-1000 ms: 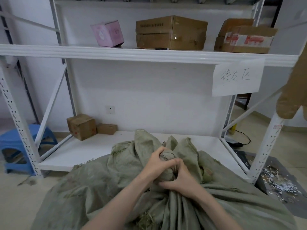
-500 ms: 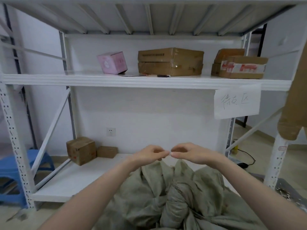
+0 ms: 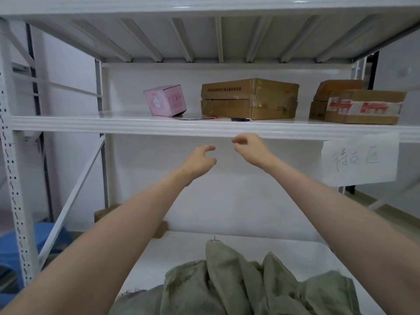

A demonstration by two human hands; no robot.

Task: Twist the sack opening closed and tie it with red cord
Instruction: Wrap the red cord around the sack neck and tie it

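The grey-green woven sack (image 3: 250, 285) lies at the bottom of the view against the lower shelf, its loose flaps sticking up; its twisted neck is out of sight. Both my arms are stretched up and forward. My left hand (image 3: 200, 161) hovers just below the middle shelf's front edge with fingers loosely curled and holds nothing. My right hand (image 3: 248, 147) is a little higher, right at the shelf edge, fingers loosely curled, also holding nothing. A thin reddish strand (image 3: 214, 118) lies on the middle shelf above my hands, beside a dark pen-like item (image 3: 241, 119).
On the white metal rack's middle shelf (image 3: 136, 126) stand a pink box (image 3: 164, 103), a flat stack of brown cartons (image 3: 248, 98) and taped cartons (image 3: 359, 105). A handwritten paper sign (image 3: 360, 159) hangs at right. A blue stool (image 3: 9, 244) stands at left.
Both hands have let go of the sack's twisted neck and risen to the middle shelf's edge, moving apart slightly. The view has tilted up, so the sack has dropped to the bottom.
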